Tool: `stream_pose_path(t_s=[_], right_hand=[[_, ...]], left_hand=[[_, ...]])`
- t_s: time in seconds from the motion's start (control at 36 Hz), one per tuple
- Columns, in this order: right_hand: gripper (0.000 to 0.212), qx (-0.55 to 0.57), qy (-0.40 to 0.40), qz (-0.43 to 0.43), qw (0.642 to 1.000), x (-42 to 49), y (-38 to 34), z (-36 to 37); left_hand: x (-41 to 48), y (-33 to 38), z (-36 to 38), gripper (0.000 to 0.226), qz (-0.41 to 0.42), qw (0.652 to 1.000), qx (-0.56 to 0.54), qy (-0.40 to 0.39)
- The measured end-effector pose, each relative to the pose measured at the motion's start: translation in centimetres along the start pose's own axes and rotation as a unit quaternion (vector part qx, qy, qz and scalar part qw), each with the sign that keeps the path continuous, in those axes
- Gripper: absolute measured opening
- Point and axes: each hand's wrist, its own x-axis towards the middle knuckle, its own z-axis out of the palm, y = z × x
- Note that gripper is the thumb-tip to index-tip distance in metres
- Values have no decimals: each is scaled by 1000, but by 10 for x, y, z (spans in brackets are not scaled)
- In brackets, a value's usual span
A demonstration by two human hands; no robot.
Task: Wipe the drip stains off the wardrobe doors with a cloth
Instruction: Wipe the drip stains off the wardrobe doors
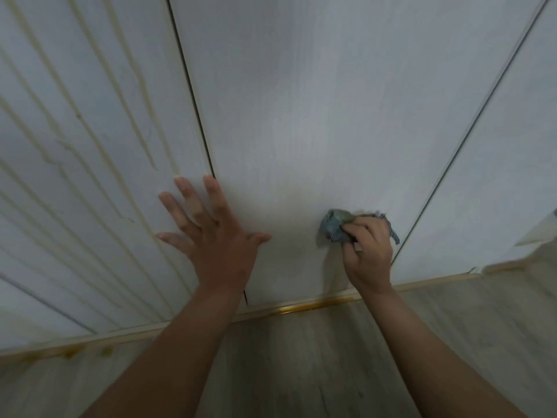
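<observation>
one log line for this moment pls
left hand flat over seam | right hand grips cloth against middle door | left door streaks unwiped

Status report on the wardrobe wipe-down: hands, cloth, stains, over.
Left hand flat, fingers spread, across door seam. Right hand grips cloth against middle door. Drip stains streak left door, unwiped. Nothing blocking.

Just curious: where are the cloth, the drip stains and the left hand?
cloth (331, 226): head view, bunched blue part.
drip stains (150, 155): head view, one yellowish streak.
left hand (220, 245): head view, its back.
</observation>
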Motion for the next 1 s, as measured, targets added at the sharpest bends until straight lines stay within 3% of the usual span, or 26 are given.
stream_pose_path(t_s=[0.19, 0.31, 0.39, 0.61, 0.67, 0.75, 0.86, 0.97, 1.0], right_hand=[[12, -4, -6, -35, 999, -18, 9, 13], [10, -17, -109, -13, 994, -81, 35, 26], [22, -30, -168, 46, 984, -113, 48, 23], [15, -51, -35, 38, 997, -93, 40, 28], [14, -45, -47, 24, 998, -101, 45, 34], [14, -49, -136, 11, 989, -130, 50, 42], [23, -66, -281, 104, 952, -174, 54, 55], [11, -82, -304, 252, 915, -177, 41, 44], [16, -79, -308, 272, 908, -175, 40, 40]], left_hand=[[-1, -1, 0, 162, -3, 1000, 2, 3], [1, 0, 1, 164, -1, 1000, 4, 7], [-1, 0, -1, 165, -1, 1000, 2, 13], [-2, 0, 2, 159, 6, 999, 21, 24], [-1, 0, 3, 158, 11, 999, 13, 29], [0, 0, 4, 158, 17, 999, -2, 35], [-4, -6, 12, 154, 16, 998, 32, 49], [-9, -12, 18, 138, 50, 996, 44, 59], [-8, -12, 19, 140, 49, 996, 43, 60]])
